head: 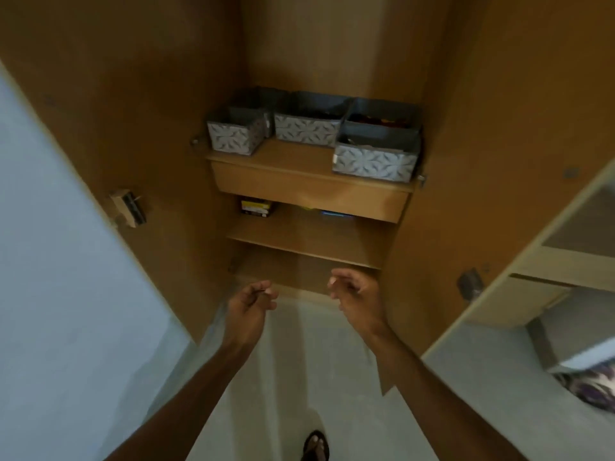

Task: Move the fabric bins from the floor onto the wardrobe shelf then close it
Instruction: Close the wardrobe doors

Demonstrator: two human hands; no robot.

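Grey, smooth floor nearest, matt underfoot, with one dark sandal at the bottom edge. Above that, both bare forearms stretched forward at about the same height. On the left hand, fingers loosely curled, gripping nothing that can be made out; the right hand likewise slack, fingers half bent, holding nothing. Neither touching the wardrobe.

Farther in, two doors swung wide to either side: left door and right door, flat brown laminate panels with small metal fittings. Between them, plain straight-edged board shelves, and a drawer front just beneath the upper shelf.

On that shelf, the fabric bins: soft-sided boxes, grey with a pale leaf-like print on the fronts and dark grey linings, packed close in two rows, the right front one nearest the shelf edge. Contents too dim to name.

With no bin visible on the floor, seems the lifting part is done and the closing step is in hand. Calls next for sending each hand outward to its own door edge, taking hold, and swinging both panels inward until meeting, after a check that no bin overhangs the shelf front.
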